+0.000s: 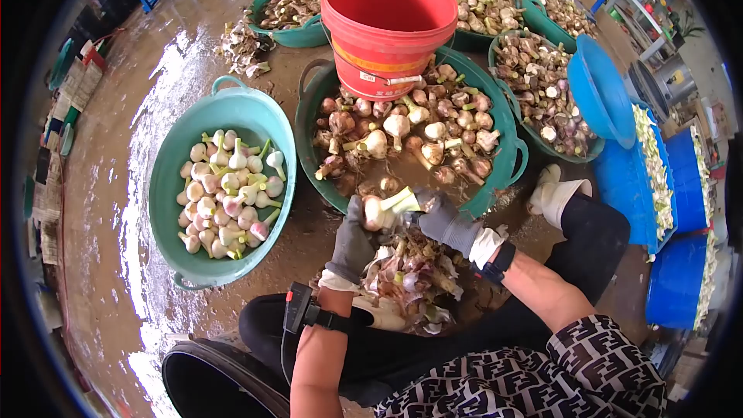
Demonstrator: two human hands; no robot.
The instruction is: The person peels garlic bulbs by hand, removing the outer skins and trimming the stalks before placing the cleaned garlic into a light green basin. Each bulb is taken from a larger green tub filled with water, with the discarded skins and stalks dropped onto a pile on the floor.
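My left hand point(354, 241), in a grey glove, is closed round a garlic bulb point(377, 214) whose pale cut stem points right. My right hand point(449, 224), gloved too, is curled by the stem's end; what its fingers grip is hidden. Below both hands lies a heap of garlic peelings point(410, 279). Just ahead stands a green tub point(308, 120) of unpeeled, soil-stained garlic with a red bucket point(391, 50) sitting in it. On the left, another green tub point(164, 186) holds cleaned white bulbs with trimmed stems.
More tubs of garlic point(534, 77) stand at the back and right. A blue basin point(600, 93) leans over blue containers point(672, 286) with pale trimmings. A black bucket point(190, 379) is at my lower left. The floor point(139, 248) is wet.
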